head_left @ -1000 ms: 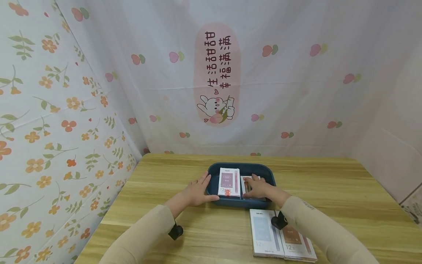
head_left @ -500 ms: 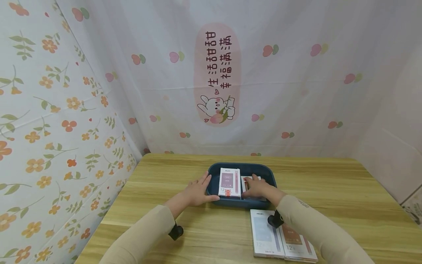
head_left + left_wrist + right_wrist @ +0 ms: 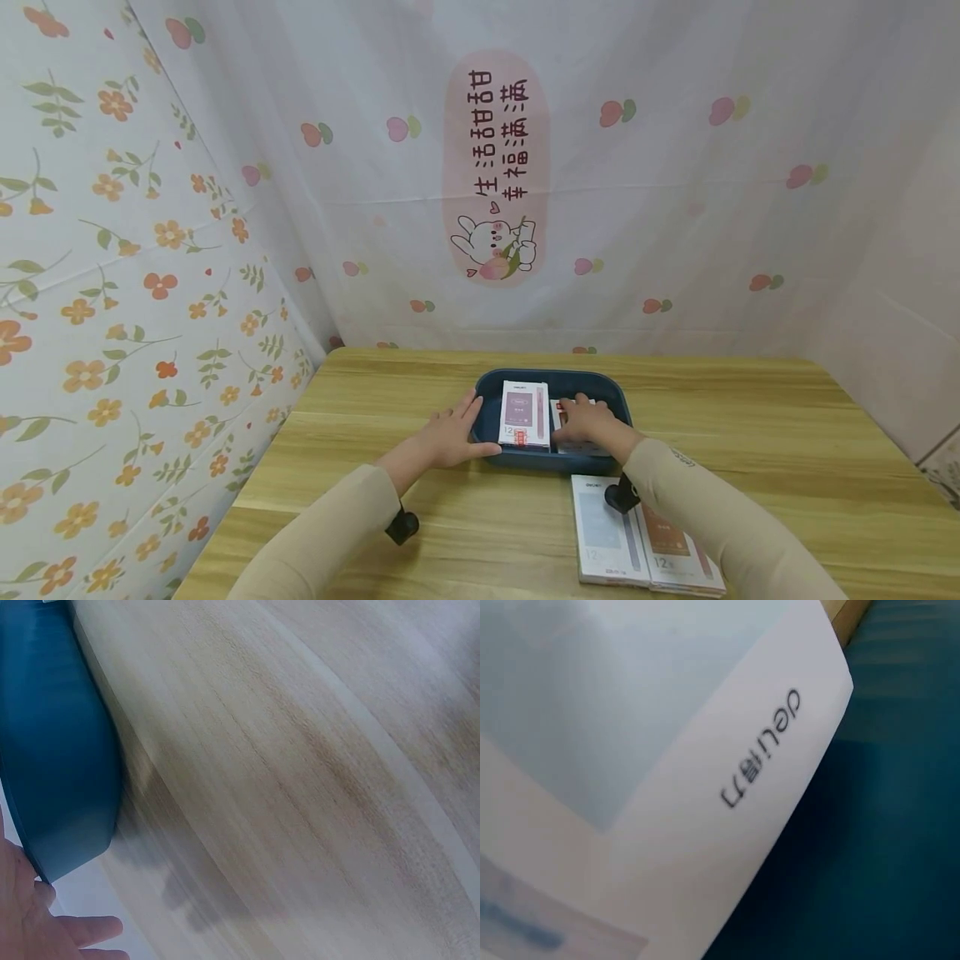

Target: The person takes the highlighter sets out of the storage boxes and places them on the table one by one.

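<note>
A dark blue tray (image 3: 517,458) stands on the wooden table. Its left end is touched by my left hand (image 3: 447,437), fingers spread along the rim and thumb at the front side; the left wrist view shows that hand (image 3: 30,922) at the tray's corner. Inside the tray lies a flat white box with a purple panel (image 3: 519,410). To its right, my right hand (image 3: 596,425) grips a second flat white box (image 3: 557,415), fingers bent over its top and thumb at the left edge. Much of that box is hidden beneath the hand.
In front of the tray, flat white boxes lie side by side: one with a pale blue panel (image 3: 602,525), one with a brown panel (image 3: 667,537), partly under the right forearm. Printed cloth (image 3: 645,208) hangs behind the table, flowered cloth (image 3: 112,367) at the left.
My right wrist has shifted slightly left and the hand has turned a little over the box. The left hand keeps its place at the tray. The head view has shifted very slightly.
</note>
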Available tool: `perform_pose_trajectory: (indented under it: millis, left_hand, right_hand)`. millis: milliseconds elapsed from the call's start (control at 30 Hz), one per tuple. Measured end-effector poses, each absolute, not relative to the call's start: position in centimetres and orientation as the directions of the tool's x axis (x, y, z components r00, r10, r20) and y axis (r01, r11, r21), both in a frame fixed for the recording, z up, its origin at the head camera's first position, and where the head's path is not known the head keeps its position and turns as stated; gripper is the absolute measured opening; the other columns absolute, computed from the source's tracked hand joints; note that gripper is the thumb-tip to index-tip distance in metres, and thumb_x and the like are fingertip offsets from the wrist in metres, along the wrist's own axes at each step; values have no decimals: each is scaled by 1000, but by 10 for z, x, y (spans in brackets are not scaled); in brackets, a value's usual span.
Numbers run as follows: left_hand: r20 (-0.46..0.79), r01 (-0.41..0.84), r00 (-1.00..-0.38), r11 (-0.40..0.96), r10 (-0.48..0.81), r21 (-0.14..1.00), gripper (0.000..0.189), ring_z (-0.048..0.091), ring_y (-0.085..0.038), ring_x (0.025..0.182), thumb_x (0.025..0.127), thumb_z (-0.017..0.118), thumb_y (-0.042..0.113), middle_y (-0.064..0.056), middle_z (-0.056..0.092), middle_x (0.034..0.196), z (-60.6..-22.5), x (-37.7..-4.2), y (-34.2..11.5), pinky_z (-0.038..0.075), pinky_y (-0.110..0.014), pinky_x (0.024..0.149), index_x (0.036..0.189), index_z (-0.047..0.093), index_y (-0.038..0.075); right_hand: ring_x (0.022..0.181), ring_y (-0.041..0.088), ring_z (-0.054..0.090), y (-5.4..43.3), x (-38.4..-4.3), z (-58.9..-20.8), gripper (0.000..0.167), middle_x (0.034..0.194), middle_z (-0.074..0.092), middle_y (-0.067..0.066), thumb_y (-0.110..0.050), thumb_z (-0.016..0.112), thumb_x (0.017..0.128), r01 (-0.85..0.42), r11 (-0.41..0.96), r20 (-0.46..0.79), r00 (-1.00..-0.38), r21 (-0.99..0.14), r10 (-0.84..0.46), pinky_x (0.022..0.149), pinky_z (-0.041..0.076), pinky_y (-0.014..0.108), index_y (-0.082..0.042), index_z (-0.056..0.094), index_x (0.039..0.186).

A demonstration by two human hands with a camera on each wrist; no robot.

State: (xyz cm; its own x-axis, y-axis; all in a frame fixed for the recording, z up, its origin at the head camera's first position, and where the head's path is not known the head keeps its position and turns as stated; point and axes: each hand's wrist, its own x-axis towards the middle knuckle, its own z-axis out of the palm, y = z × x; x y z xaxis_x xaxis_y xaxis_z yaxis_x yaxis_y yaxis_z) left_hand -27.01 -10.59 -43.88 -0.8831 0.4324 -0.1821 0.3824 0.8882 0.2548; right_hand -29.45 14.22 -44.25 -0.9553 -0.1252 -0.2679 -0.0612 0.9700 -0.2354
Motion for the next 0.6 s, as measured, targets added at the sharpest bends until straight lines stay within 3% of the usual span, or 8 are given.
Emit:
perform_pose_trajectory:
  millis: [600]
  left_hand:
    - [-183,384,-883,890,432,246,98,29,-44,130,78,39,75,-7,3,155,-441,-271,-106,21,-59,104,148,10,13]
  right_hand:
    - [102,46,41,140,-291,-445,78,129,39,28,-36,72,71,-45,957,-239,-964,-286,-117,91,34,58,1,42,133]
